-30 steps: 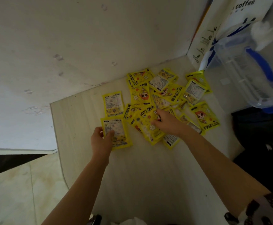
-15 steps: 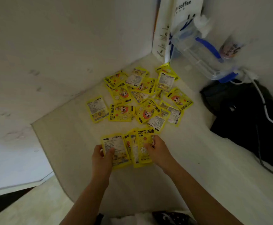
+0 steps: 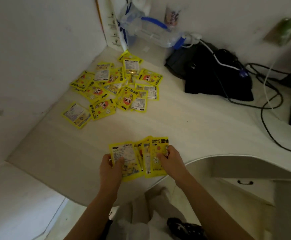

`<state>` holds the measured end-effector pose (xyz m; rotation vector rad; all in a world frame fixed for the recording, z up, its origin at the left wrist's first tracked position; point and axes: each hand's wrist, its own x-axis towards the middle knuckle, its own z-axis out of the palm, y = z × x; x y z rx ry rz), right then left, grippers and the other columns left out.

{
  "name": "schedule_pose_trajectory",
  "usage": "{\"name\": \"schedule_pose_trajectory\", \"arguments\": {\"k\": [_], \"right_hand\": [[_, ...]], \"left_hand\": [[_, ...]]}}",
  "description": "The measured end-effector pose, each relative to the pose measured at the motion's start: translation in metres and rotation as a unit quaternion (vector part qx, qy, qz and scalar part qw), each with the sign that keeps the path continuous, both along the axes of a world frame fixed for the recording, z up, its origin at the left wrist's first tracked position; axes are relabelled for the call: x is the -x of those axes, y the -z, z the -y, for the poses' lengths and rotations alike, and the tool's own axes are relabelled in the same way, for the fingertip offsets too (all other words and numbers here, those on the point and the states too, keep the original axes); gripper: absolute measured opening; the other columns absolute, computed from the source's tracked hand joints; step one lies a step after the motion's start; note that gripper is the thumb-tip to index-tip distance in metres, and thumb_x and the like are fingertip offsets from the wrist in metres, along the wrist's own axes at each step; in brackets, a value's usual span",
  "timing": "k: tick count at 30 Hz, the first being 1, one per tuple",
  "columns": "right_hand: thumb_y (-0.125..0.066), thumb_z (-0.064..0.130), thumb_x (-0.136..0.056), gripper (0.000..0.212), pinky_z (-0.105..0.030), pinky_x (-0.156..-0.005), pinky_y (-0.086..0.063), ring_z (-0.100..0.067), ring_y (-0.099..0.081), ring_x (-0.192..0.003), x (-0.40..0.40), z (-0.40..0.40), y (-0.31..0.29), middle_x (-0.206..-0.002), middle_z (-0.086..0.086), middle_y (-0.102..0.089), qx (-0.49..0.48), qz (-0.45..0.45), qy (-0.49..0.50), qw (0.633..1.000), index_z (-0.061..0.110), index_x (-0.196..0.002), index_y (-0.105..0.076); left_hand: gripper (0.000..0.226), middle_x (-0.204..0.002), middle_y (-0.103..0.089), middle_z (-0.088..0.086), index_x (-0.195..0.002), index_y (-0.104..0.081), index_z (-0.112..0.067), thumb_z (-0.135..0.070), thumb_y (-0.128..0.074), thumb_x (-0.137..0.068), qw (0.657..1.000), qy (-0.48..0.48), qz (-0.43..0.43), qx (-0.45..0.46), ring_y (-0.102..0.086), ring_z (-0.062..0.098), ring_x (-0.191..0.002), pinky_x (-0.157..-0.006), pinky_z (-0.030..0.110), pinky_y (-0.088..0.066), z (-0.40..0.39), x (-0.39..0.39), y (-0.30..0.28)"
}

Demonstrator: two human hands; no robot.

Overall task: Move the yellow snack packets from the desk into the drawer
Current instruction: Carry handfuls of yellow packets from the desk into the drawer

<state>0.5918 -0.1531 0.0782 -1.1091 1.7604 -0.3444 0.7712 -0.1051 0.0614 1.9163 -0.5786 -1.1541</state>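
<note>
Left hand (image 3: 110, 166) pinching flat glossy yellow packet (image 3: 126, 159), right hand (image 3: 171, 160) gripping fanned rectangular packets (image 3: 156, 157), smooth pale desk (image 3: 184, 122)

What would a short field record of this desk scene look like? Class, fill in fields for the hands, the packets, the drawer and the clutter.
left hand: grips one yellow packet at the desk's near edge
right hand: holds a fanned bunch of packets
loose pile: many yellow packets lying overlapped near the wall corner
desk: white, with a curved front edge
drawer: under the desk on the right, dark handle, looks shut
clutter: black bag, cables, clear plastic jug
</note>
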Motion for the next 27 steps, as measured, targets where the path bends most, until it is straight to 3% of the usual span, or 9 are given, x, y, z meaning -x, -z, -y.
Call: {"name": "schedule_pose_trajectory", "arguments": {"k": [6, 11, 14, 20, 27], "right_hand": [[-0.056, 0.018, -0.093, 0.022, -0.043, -0.083, -0.055, -0.025, -0.063, -0.095, 0.04, -0.046, -0.006, -0.103, -0.008, -0.064, 0.016, 0.041, 0.116, 0.992, 0.009, -0.112, -0.054], [-0.058, 0.015, -0.091, 0.022, -0.042, -0.083, -0.056, -0.022, -0.066, -0.093, 0.082, -0.1, -0.007, -0.102, -0.004, -0.068, 0.03, 0.063, 0.196, 0.978, 0.012, -0.113, -0.058], [-0.057, 0.012, -0.091, 0.023, -0.037, -0.081, -0.055, -0.023, -0.065, -0.095, 0.11, -0.14, -0.008, -0.104, -0.006, -0.068, 0.037, 0.064, 0.236, 0.969, 0.01, -0.113, -0.059], [-0.054, 0.01, -0.092, 0.021, -0.027, -0.071, -0.052, -0.016, -0.064, -0.088, 0.168, -0.244, -0.012, -0.099, -0.001, -0.068, 0.056, 0.082, 0.314, 0.944, 0.013, -0.112, -0.059], [-0.052, 0.008, -0.09, 0.02, -0.033, -0.078, -0.053, -0.016, -0.063, -0.09, 0.23, -0.372, -0.013, -0.098, 0.001, -0.067, 0.075, 0.078, 0.414, 0.904, 0.018, -0.105, -0.059]], "left_hand": [[0.007, -0.098, -0.066, 0.008, -0.099, -0.058, -0.011, -0.01, -0.059, -0.092, 0.994, 0.105, 0.03, 0.006, -0.066, 0.024, -0.088, -0.071, 0.038, -0.056, -0.006, 0.03, -0.004], [0.007, -0.091, -0.065, 0.002, -0.099, -0.059, -0.01, -0.009, -0.059, -0.092, 0.982, 0.183, 0.034, 0.021, -0.064, 0.012, -0.076, -0.056, 0.02, -0.047, -0.022, 0.076, -0.008], [0.009, -0.089, -0.067, 0.002, -0.099, -0.06, -0.008, -0.009, -0.061, -0.09, 0.97, 0.238, 0.027, 0.036, -0.064, 0.013, -0.073, -0.052, 0.014, -0.048, -0.045, 0.109, -0.009], [0.011, -0.09, -0.067, -0.004, -0.102, -0.06, -0.014, -0.013, -0.061, -0.091, 0.946, 0.321, 0.021, 0.043, -0.066, 0.01, -0.076, -0.06, 0.023, -0.049, -0.117, 0.18, -0.015], [0.005, -0.088, -0.067, -0.001, -0.094, -0.057, -0.017, -0.015, -0.061, -0.091, 0.911, 0.412, 0.012, 0.028, -0.065, 0.013, -0.077, -0.063, 0.028, -0.049, -0.224, 0.265, -0.01]]}}
